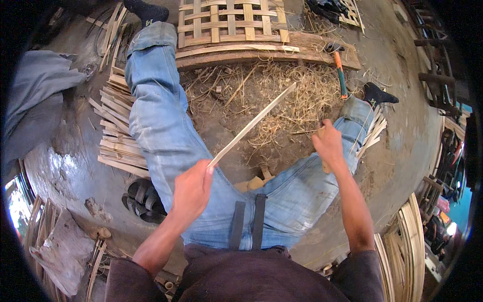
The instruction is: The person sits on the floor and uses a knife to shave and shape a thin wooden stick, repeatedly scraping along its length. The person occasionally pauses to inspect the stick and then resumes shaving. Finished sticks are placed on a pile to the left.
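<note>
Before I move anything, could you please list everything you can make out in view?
strip: one, pale, in left hand
wooden-handled tool: one, tan, mostly hidden, in right hand
woven panel: one, tan, top centre
board: one, brown, along panel's near edge
hammer: one, orange-green handle, board's right end
shavings: uncountable, straw-coloured, between legs
strip piles: several, pale, beside both legs, lower right
sandals: pair, dark, beside left thigh
cloth: one, grey, left
clutter: uncountable, mixed, right edge
socks: two, dark, on feet
jeans: one pair, blue, on legs
shirt: one, dark, bottom
hands: two, bare, centre
</note>
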`<act>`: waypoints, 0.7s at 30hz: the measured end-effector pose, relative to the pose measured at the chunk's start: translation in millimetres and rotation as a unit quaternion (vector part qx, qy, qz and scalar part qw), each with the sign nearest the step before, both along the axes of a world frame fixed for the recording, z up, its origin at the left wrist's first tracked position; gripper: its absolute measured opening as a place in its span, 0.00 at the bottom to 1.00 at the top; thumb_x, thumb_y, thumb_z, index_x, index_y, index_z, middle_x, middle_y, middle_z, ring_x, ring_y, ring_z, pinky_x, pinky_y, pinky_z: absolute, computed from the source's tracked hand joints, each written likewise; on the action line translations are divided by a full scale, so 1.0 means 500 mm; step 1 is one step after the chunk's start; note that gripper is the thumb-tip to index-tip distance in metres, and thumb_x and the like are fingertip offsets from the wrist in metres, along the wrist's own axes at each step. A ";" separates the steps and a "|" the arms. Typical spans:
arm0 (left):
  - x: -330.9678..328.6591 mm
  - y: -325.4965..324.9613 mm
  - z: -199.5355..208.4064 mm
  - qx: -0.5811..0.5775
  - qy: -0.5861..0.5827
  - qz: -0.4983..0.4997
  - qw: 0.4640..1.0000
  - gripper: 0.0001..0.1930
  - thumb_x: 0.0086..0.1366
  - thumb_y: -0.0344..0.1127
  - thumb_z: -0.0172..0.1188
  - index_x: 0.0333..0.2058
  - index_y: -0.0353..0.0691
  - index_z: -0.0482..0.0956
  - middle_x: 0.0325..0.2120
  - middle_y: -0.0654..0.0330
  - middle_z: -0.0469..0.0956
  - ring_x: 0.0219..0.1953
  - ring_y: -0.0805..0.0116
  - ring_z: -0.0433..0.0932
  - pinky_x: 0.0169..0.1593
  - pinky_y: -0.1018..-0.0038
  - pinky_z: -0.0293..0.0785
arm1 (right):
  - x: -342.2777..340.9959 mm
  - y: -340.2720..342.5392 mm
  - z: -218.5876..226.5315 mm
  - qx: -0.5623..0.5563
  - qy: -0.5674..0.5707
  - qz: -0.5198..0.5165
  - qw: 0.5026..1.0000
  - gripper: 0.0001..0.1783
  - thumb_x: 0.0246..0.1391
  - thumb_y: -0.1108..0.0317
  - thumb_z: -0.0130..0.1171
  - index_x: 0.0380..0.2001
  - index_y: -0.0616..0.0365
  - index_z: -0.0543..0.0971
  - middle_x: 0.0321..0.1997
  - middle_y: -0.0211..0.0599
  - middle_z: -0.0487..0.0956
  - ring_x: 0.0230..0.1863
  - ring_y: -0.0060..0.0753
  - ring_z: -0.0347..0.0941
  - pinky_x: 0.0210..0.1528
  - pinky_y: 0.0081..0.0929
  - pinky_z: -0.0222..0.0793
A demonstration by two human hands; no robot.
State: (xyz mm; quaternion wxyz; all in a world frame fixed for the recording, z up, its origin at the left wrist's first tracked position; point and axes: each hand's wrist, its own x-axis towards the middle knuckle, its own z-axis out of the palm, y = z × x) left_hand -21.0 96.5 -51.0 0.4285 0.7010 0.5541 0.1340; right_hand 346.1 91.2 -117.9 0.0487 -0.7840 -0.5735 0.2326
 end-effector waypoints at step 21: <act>0.083 0.034 -0.130 -0.570 -0.311 0.308 0.695 0.11 0.70 0.43 0.47 0.32 0.45 0.69 0.14 0.76 0.55 0.14 0.85 0.52 0.20 0.82 0.53 | -0.207 -0.077 -0.040 -0.042 0.116 0.115 0.986 0.11 0.49 0.70 0.55 0.34 0.62 0.68 0.22 0.56 0.76 0.27 0.62 0.75 0.30 0.53 0.71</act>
